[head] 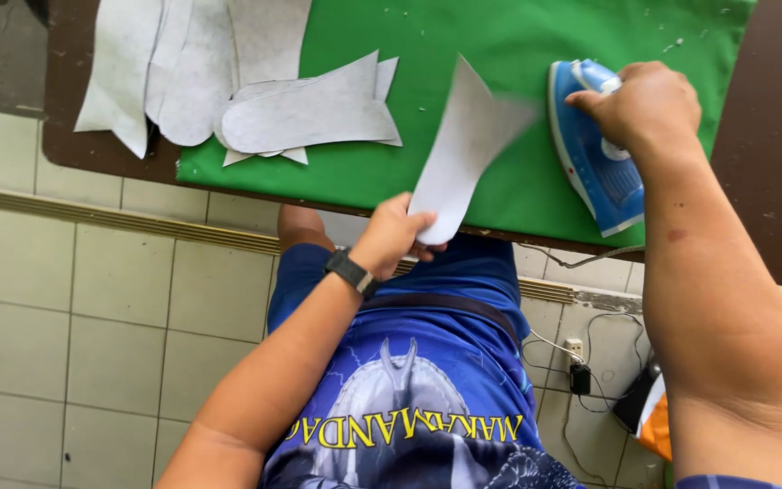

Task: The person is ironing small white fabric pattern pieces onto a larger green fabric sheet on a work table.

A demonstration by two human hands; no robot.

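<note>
Pinched shut around the rounded near end of a pale grey, sole-shaped fabric cutout: left hand, black wristwatch on the wrist, at about 6 o'clock of the green cloth cover. Cutout lifted off the cloth, tilted, its far end blurred and pointing toward 1 o'clock, just beside the iron without clearly touching it.

Wrapped closed over the handle of a blue and white plastic steam iron: right hand, at about 3 o'clock of the green cover. Iron lying on the cloth, pointed tip toward 12 o'clock, heel toward 5 o'clock near the table edge, grey cord trailing off below the edge.

At 10 to 11 o'clock, a heap of more pale grey sole-shaped cutouts, overlapping, partly on the green cloth and partly on the dark brown tabletop, well apart from both hands.

Below the table edge: blue printed shirt, dark strap across the waist, cream tiled floor at 8 o'clock, white wall socket with a black plug at 5 o'clock.
</note>
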